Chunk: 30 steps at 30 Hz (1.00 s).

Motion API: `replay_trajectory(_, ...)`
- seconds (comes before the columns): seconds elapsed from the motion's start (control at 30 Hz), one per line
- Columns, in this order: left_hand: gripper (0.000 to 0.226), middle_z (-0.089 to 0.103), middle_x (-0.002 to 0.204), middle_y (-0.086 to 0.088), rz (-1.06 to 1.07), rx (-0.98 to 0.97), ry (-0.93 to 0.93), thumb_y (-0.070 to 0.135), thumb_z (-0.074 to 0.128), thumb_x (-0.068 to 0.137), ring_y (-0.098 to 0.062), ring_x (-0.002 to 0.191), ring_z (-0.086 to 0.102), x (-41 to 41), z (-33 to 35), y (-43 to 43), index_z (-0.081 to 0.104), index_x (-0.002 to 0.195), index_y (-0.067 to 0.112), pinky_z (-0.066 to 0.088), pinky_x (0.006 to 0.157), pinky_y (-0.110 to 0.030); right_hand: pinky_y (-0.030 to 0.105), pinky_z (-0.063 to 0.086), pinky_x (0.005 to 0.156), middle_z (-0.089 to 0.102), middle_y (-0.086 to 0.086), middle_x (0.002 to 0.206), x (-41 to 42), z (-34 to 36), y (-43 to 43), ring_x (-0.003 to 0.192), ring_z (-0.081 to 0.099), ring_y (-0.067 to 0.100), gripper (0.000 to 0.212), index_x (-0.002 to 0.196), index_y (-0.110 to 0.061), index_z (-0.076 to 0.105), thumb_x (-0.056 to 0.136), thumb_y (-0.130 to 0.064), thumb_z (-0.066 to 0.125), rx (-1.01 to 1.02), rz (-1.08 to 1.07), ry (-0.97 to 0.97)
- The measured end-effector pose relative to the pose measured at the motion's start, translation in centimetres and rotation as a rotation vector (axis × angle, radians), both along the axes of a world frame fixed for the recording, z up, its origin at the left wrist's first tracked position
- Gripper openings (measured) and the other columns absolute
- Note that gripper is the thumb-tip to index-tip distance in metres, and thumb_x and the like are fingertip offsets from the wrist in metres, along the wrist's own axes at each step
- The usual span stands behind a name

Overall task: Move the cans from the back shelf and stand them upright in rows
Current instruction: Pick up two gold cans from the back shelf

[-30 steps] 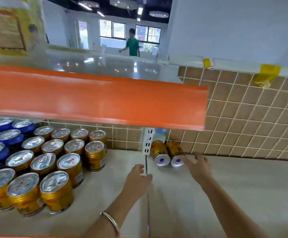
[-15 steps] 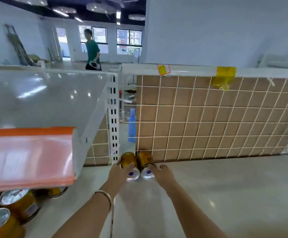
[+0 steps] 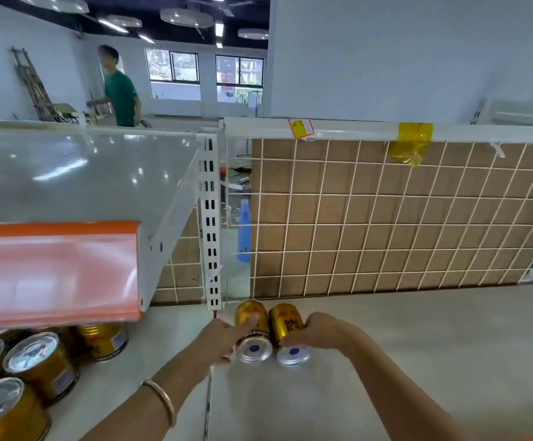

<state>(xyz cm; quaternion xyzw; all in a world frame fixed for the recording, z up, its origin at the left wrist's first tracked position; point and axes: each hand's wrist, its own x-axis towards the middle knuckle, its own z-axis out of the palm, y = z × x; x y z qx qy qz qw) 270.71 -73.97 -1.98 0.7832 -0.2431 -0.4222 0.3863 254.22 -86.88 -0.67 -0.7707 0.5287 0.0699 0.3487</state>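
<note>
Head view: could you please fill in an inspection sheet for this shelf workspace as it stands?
Surface: pale, glossy lower shelf.
Job's things: left can and right can lie on their sides, side by side, bases towards the camera, close to the wire grid; upright cans stand in rows at the left.
Clutter: yellow tape and price tag on the top rail; blue bottle behind the grid.
Grippers: left hand grips the left can; right hand grips the right can.
Cables: nothing seen.
Surroundings: upper shelf with an orange strip at the left; a person in a green shirt beyond the shelving.
</note>
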Motion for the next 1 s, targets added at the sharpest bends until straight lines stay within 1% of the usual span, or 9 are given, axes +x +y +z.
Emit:
replay_trajectory(0.1,0.049,0.056,0.075,-0.013,0.179,-0.042,0.182,0.046,0.067,0.082,-0.021,0.061,0.054,0.6,0.1,-0.3,0.054,0.099,0.002,0.049,0.060,-0.031,0.027,0.044,0.075,0.065,0.006,0.102,-0.6,0.1,0.0,0.081,0.056,0.014,0.051,0.106,-0.013,0.060,0.078,-0.056,0.066,0.228,-0.163,-0.223)
replay_trajectory(0.17,0.047,0.065,0.082,-0.019,0.197,-0.100,0.255,0.037,0.074,0.078,-0.028,0.071,0.064,0.1,0.0,-0.9,0.056,0.098,-0.002,0.057,0.073,-0.037,0.029,0.048,0.073,0.068,0.010,0.103,-0.5,-0.5,0.5,0.082,0.062,0.018,0.041,0.106,-0.013,0.062,0.079,-0.044,0.069,0.359,-0.296,-0.415)
replay_trajectory(0.23,0.055,0.068,0.098,-0.021,0.153,-0.108,0.290,0.033,0.079,0.074,-0.031,0.086,0.068,-0.7,-0.4,-1.6,0.055,0.108,-0.002,0.056,0.084,-0.040,0.027,0.047,0.065,0.069,0.010,0.091,-0.3,-1.3,0.9,0.075,0.063,0.019,0.039,0.104,-0.009,0.064,0.080,-0.038,0.069,0.380,-0.310,-0.485)
replay_trajectory(0.4,0.061,0.070,0.085,-0.015,0.038,-0.064,0.241,0.039,0.083,0.065,-0.020,0.072,0.067,-1.0,-1.1,-0.4,0.062,0.102,-0.004,0.052,0.062,-0.027,0.019,0.043,0.044,0.059,0.007,0.071,-1.1,-1.2,1.8,0.052,0.056,0.011,0.033,0.093,-0.004,0.062,0.077,-0.029,0.075,0.433,-0.288,-0.489)
replay_trajectory(0.47,0.070,0.072,0.088,-0.015,-0.006,-0.041,0.274,0.042,0.088,0.055,-0.023,0.077,0.070,-0.9,-0.9,0.7,0.062,0.101,-0.003,0.056,0.066,-0.030,0.020,0.049,0.052,0.064,0.009,0.078,-1.6,-1.1,2.2,0.061,0.061,0.014,0.040,0.099,-0.001,0.062,0.074,-0.029,0.077,0.461,-0.263,-0.493)
replay_trajectory(0.57,0.088,0.072,0.096,-0.020,-0.023,-0.111,0.373,0.036,0.096,0.030,-0.032,0.093,0.070,-0.9,-0.9,1.8,0.062,0.101,-0.005,0.054,0.090,-0.043,0.035,0.056,0.084,0.071,0.018,0.104,-1.8,-1.1,2.7,0.091,0.070,0.027,0.055,0.113,0.001,0.059,0.070,-0.025,0.081,0.525,-0.247,-0.569)
replay_trajectory(0.67,0.096,0.072,0.099,-0.019,-0.006,-0.164,0.371,0.035,0.095,0.025,-0.030,0.093,0.070,-1.1,-0.7,3.1,0.061,0.106,-0.003,0.054,0.091,-0.043,0.042,0.054,0.092,0.068,0.023,0.111,-1.8,-0.4,3.9,0.103,0.067,0.036,0.052,0.114,0.004,0.057,0.073,-0.020,0.079,0.536,-0.199,-0.605)
replay_trajectory(0.83,0.060,0.071,0.099,-0.019,0.029,-0.233,0.387,0.016,0.088,0.056,-0.029,0.092,0.070,-0.7,0.5,6.6,0.060,0.105,-0.003,0.056,0.086,-0.038,0.043,0.054,0.086,0.068,0.028,0.105,-1.2,0.4,7.5,0.093,0.068,0.036,0.046,0.108,0.011,0.060,0.074,-0.015,0.078,0.463,-0.190,-0.706)
replay_trajectory(1.0,0.040,0.072,0.098,-0.022,0.015,-0.316,0.416,0.005,0.083,0.064,-0.033,0.096,0.068,0.2,1.4,11.4,0.065,0.098,-0.005,0.053,0.089,-0.039,0.047,0.053,0.092,0.070,0.026,0.098,-0.2,1.2,12.0,0.092,0.069,0.037,0.037,0.104,0.008,0.063,0.077,-0.014,0.076,0.404,-0.146,-0.771)
